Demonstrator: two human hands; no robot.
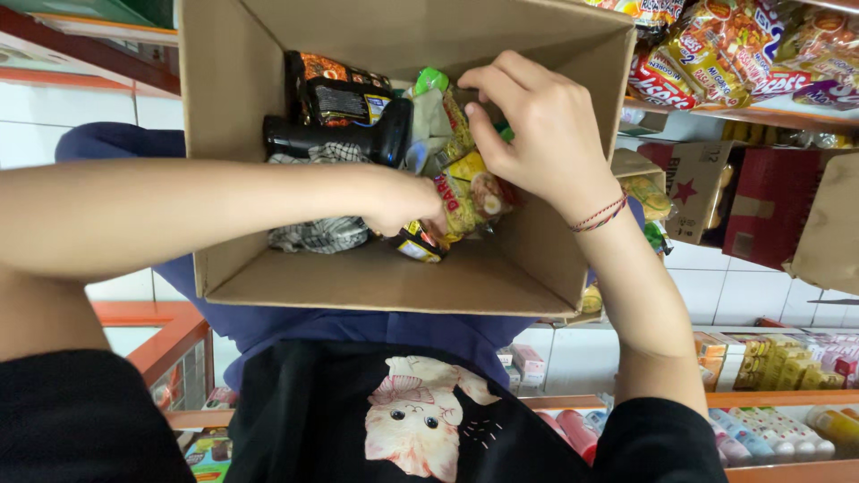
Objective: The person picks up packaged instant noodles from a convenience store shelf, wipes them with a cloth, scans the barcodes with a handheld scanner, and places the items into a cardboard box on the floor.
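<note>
Inside the cardboard box [385, 286], both the left hand [407, 201] and right hand [537, 125] pinch 1 yellow snack packet [470, 183]. The black bottle [344, 136] just beside the grip could tip if the packet snags.

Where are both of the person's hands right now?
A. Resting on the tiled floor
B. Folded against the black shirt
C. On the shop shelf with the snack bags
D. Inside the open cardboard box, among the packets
D: the left hand and the right hand both reach down inside the cardboard box, at the yellow snack packets lying beside a black bottle.
</note>
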